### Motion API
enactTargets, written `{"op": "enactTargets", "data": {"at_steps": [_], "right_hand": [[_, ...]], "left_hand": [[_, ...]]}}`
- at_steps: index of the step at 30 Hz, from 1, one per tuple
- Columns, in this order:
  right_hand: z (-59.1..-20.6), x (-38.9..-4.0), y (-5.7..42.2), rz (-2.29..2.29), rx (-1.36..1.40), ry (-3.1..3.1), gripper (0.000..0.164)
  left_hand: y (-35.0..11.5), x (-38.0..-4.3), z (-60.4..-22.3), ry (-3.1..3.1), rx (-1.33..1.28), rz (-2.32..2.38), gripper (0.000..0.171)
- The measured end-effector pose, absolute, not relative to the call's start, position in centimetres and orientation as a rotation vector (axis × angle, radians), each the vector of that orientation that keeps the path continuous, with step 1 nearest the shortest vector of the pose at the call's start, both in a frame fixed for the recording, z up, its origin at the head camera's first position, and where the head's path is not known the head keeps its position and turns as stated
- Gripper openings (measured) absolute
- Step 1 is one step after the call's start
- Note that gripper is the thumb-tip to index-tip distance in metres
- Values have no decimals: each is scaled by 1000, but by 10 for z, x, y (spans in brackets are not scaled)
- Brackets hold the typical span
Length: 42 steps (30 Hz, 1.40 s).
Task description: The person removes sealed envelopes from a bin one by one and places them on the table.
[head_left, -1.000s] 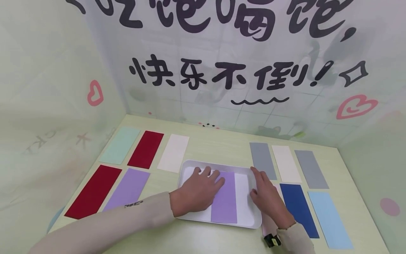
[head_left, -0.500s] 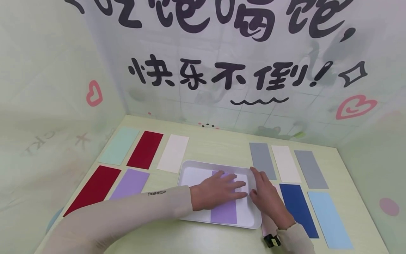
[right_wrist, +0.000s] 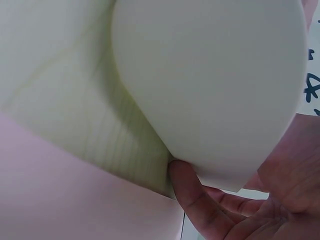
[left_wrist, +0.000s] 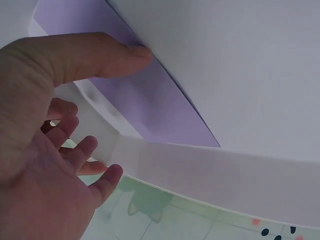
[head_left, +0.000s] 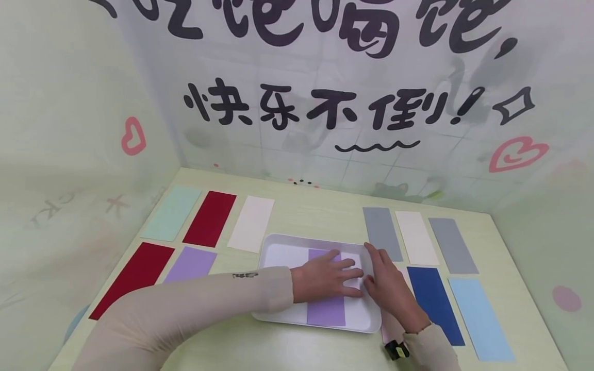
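A white tray (head_left: 364,317) sits near the middle of the table in the head view. Inside it lies a flat purple card (head_left: 326,313), set lengthwise from front to back. My left hand (head_left: 325,279) reaches across this card with spread fingers, their tips close to the tray's right wall. In the left wrist view the thumb passes over the card (left_wrist: 145,105); whether it touches is unclear. At the tray's right side, my right hand (head_left: 394,291) grips the wall, and the right wrist view shows a fingertip low against the outer wall (right_wrist: 210,85).
Left of the tray are mint (head_left: 170,214), dark red (head_left: 210,219), white (head_left: 251,224) and purple (head_left: 191,265) cards. To the right lie grey (head_left: 382,234), blue (head_left: 436,304) and light blue (head_left: 480,319) cards. A pink card (right_wrist: 75,195) is partly under my right hand. Printed curtains enclose the table.
My left hand has moved right, from the purple card's left side to across it, and its fingers have spread. The right hand stays on the tray's wall.
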State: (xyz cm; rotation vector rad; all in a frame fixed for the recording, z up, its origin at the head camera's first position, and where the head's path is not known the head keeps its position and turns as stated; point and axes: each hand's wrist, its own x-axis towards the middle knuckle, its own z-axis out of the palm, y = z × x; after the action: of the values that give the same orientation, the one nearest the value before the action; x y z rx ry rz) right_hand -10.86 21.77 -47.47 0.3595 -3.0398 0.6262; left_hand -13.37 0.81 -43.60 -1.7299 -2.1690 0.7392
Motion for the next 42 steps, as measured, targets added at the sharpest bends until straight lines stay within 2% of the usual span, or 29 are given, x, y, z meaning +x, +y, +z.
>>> {"op": "enactTargets", "data": {"at_steps": [23,31,38,42], "right_hand": [[-476,-108,217,653,360,-3043,72],[-478,-109,218,661,336,-3051,73],[-477,-107,218,657,354,-3032,72],[-477,-108,217,654,348,-3042,72]], "left_hand": [[-2,-136,-437,-2124,-1848,809,38],[0,-139,-438,-2096,-1890,882,42],[-2,-143,-438,-2081,-1914,910,65],[-5,-145,-439,-2064,-1918,900,67]]}}
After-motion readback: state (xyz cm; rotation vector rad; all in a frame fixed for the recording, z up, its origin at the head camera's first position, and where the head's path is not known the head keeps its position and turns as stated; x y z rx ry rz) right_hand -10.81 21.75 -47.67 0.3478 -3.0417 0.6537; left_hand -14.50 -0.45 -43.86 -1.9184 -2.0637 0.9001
